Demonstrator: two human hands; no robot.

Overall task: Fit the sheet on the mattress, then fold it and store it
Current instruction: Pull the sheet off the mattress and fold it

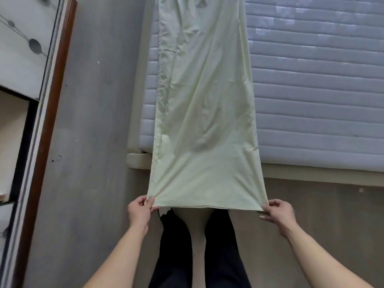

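I see the sheet (pixel 204 113), pale yellow-green, folded into a long strip, lying along the left part of the mattress (pixel 315 84) and stretching off its near edge toward me. Left hand (pixel 139 210) pinches the strip's near left corner; right hand (pixel 278 213) pinches the near right corner. The near edge is pulled taut between them, above the dark trousers (pixel 176 246). Grey floor (pixel 91 121) lies to the left, a brown-framed door (pixel 54 104) beyond it.

floor (pixel 93 121): grey, smooth, lightly scuffed | bed base (pixel 311 175): pale beige ledge along the near edge | left: brown wooden frame (pixel 52 113) with white panel (pixel 20 48) bearing grey dots | light: soft, even
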